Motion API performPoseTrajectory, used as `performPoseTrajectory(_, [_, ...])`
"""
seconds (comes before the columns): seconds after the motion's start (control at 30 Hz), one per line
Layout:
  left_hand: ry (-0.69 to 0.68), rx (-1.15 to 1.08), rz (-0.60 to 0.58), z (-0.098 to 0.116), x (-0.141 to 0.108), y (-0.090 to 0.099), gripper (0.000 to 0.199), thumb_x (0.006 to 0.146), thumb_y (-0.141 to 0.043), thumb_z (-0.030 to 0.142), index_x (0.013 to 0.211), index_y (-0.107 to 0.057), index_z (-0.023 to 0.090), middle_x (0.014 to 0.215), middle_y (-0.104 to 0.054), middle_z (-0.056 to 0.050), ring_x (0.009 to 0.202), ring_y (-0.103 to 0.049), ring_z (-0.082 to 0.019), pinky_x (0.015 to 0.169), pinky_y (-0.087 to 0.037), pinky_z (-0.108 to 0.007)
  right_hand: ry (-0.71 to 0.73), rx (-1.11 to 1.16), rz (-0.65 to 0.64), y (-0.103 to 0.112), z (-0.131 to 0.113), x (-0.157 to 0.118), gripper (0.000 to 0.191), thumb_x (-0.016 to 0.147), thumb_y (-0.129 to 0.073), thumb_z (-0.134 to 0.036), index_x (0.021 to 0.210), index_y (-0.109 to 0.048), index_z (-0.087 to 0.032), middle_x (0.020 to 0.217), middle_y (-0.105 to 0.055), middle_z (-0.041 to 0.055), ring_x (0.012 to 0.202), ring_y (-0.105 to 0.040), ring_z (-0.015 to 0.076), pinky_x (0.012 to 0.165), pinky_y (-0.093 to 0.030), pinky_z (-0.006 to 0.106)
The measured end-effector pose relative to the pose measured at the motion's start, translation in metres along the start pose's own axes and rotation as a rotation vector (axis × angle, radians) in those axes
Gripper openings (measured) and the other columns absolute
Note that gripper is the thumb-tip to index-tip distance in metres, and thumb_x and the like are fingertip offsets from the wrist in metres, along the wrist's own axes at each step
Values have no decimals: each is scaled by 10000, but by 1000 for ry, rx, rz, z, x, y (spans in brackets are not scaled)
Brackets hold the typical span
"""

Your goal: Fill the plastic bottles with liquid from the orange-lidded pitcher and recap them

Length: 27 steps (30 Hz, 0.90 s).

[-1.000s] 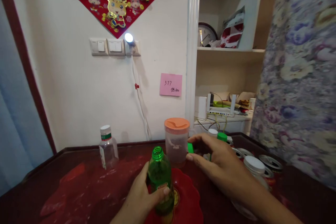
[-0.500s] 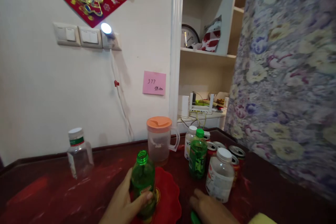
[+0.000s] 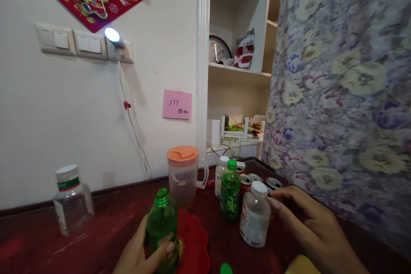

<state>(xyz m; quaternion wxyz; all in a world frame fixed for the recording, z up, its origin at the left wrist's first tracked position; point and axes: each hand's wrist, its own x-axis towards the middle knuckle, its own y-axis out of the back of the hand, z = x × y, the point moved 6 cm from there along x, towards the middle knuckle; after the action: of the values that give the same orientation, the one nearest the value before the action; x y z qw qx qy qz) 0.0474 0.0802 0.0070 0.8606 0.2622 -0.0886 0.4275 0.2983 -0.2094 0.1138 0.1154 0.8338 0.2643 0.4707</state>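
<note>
My left hand (image 3: 141, 248) is wrapped round an uncapped green plastic bottle (image 3: 163, 231), held upright over the left part of a red scalloped plate (image 3: 195, 244). A green bottle cap (image 3: 226, 269) lies on the table at the bottom edge of the view. My right hand (image 3: 308, 222) is beside the drink cans (image 3: 272, 184), thumb and forefinger apart; its fingertips partly hide the cans. Just left of these fingers stands a clear bottle with a white cap (image 3: 256, 218). Behind it are a capped green bottle (image 3: 230, 192) and a white bottle (image 3: 221, 175).
An orange-lidded pitcher (image 3: 183, 180) stands behind the plate near the wall. At the left is a clear jar with a white lid (image 3: 72, 201). Something yellow (image 3: 302, 265) shows at the bottom edge. A floral curtain (image 3: 334, 94) hangs on the right.
My right hand has left the green cap and moved up and right to the cans. My left hand still holds the uncapped bottle. The view has turned slightly right.
</note>
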Motion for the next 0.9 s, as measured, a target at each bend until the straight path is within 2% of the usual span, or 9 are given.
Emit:
performPoseTrajectory(0.13, [-17,21,-60,5,0,1,657,821,-684,547,1371,-505,235,1353,-663,-116,1274,-597,-370,1045,-517,-500,47,91,-13,-23,-31,21,146,1051,-555,-343,1026,-660,-244,983,-634,1,893,-618,186,716,-465,232])
performPoseTrajectory(0.2, [-35,27,-60,11,0,3,665,804,-690,542,1358,-514,219,1353,-664,-130,1252,-614,-375,1038,-521,-505,56,177,-43,-46,-51,34,174,1030,-539,-343,1022,-678,-239,1008,-640,14,941,-612,200,787,-465,253])
performPoseTrajectory(0.27, [-43,24,-53,14,0,4,665,801,-684,521,1360,-510,205,1356,-661,-142,1245,-621,-374,1045,-513,-511,23,254,-56,-73,-62,46,225,1013,-533,-356,1142,-670,-234,1135,-631,40,1055,-588,224,883,-464,287])
performPoseTrajectory(0.43, [-41,18,-40,9,-1,2,685,776,-671,473,1374,-491,191,1398,-627,-177,1279,-594,-378,1071,-477,-542,-173,395,44,-148,-31,78,623,883,-596,-468,1399,-508,-131,1439,-456,145,1337,-399,309,1153,-313,470])
performPoseTrajectory(0.5, [-56,8,-30,7,-1,1,707,755,-683,456,1382,-492,192,1403,-622,-183,1273,-596,-380,1072,-472,-544,-264,427,105,-175,-5,88,636,900,-623,-447,1407,-475,-92,1440,-430,197,1360,-360,333,1163,-279,522])
performPoseTrajectory(0.57, [-57,2,-35,7,-1,1,705,749,-686,434,1385,-497,196,1387,-633,-181,1268,-600,-376,1069,-473,-538,-358,481,127,-199,21,93,516,970,-656,-429,1349,-516,-108,1379,-482,177,1287,-451,340,1088,-385,538])
performPoseTrajectory(0.67, [-43,4,-51,12,-3,1,686,753,-661,399,1390,-495,204,1381,-635,-170,1288,-581,-371,1070,-466,-538,-453,583,79,-228,45,92,334,1061,-640,-458,1074,-633,-125,1019,-631,70,899,-644,232,822,-562,388])
performPoseTrajectory(0.77, [-30,5,-69,15,-4,1,710,730,-653,379,1392,-481,190,1352,-648,-175,1247,-606,-367,1051,-475,-539,-499,677,33,-244,53,86,425,1100,-594,-473,854,-615,-128,739,-575,-10,615,-590,146,600,-532,253])
performPoseTrajectory(0.9, [-71,-11,-65,15,-4,0,712,726,-684,414,1376,-492,197,1257,-693,-153,1136,-663,-343,1002,-512,-487,-525,758,98,-253,52,83,415,1113,-574,-459,865,-606,-129,699,-538,-31,539,-535,117,519,-478,206])
